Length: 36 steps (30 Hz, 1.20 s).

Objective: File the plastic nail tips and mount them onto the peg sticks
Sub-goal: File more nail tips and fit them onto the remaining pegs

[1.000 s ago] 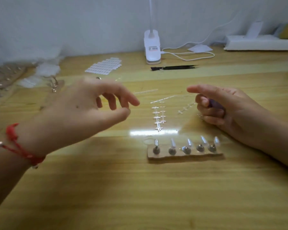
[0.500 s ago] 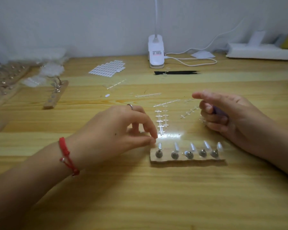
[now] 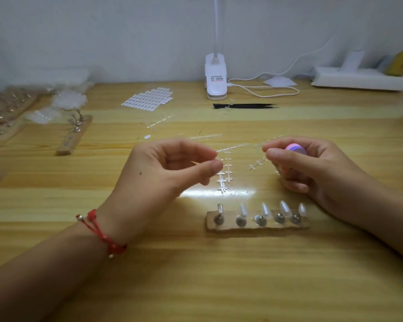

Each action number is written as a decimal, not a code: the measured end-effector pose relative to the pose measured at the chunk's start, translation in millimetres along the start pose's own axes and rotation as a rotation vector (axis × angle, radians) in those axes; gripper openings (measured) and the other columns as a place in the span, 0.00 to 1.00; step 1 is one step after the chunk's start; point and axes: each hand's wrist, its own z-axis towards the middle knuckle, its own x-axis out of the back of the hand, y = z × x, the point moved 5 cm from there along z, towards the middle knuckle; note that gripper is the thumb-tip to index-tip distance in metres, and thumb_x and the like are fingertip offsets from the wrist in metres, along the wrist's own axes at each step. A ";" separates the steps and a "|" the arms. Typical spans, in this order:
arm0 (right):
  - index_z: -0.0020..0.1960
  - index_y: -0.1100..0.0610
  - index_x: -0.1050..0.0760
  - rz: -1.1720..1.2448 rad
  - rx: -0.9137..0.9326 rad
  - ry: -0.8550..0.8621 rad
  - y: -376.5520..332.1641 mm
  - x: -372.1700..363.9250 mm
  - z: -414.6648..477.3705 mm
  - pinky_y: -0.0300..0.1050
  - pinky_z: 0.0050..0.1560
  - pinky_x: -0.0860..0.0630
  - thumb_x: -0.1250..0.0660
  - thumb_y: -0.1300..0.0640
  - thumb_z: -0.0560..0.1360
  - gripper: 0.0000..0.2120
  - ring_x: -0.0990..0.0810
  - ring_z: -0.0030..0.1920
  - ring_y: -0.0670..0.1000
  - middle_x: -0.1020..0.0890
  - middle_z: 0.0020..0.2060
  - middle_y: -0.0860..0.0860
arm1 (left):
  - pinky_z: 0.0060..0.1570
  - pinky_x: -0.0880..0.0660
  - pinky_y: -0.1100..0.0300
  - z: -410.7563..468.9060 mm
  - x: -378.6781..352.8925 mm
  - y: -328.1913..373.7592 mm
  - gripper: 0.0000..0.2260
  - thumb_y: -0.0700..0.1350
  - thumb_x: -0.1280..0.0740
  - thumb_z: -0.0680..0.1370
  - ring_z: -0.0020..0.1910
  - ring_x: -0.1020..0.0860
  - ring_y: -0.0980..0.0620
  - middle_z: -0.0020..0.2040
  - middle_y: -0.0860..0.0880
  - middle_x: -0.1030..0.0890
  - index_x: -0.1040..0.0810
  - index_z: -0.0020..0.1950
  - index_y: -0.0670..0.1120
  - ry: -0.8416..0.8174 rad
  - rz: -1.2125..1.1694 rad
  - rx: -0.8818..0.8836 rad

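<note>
The left hand's (image 3: 163, 173) thumb and forefinger are pressed together; a grasp cannot be told. Toward the desk's (image 3: 219, 280) front edge, four nail tips (image 3: 264, 209) are mounted on the wooden holder's (image 3: 256, 227) peg sticks (image 3: 219, 219). A pink file (image 3: 294, 148) is gripped in the right hand (image 3: 316, 173).

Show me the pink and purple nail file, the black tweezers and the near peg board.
pink and purple nail file (image 3: 294, 148), head view, rounded end showing
black tweezers (image 3: 244, 105), head view, middle of shaft
near peg board (image 3: 265, 228), head view, bare front edge
</note>
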 end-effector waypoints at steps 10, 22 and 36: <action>0.39 0.52 0.15 -0.011 -0.022 0.003 -1.2 -0.5 -1.2 0.33 0.21 0.40 0.27 0.52 0.59 0.09 0.37 0.26 0.43 0.31 0.27 0.48 | 0.36 0.31 0.76 12.9 30.8 -15.5 0.05 0.44 0.28 0.73 0.39 0.22 0.61 0.40 0.57 0.17 0.17 0.43 0.54 -0.082 0.493 -0.024; 0.39 0.52 0.15 -0.011 -0.019 0.009 -0.4 -0.5 -1.3 0.33 0.21 0.39 0.27 0.53 0.61 0.07 0.37 0.27 0.44 0.31 0.27 0.48 | 0.40 0.24 0.53 15.8 7.8 -17.6 0.07 0.58 0.26 0.67 0.36 0.25 0.56 0.38 0.58 0.21 0.19 0.39 0.57 -0.169 0.719 -0.129; 0.38 0.53 0.15 -0.015 -0.023 0.011 -1.4 -1.8 -2.1 0.33 0.21 0.40 0.28 0.54 0.62 0.06 0.37 0.27 0.44 0.31 0.27 0.49 | 0.35 0.31 0.68 4.7 15.3 -0.8 0.08 0.52 0.35 0.75 0.36 0.24 0.60 0.43 0.59 0.20 0.16 0.47 0.55 -0.386 0.966 -0.403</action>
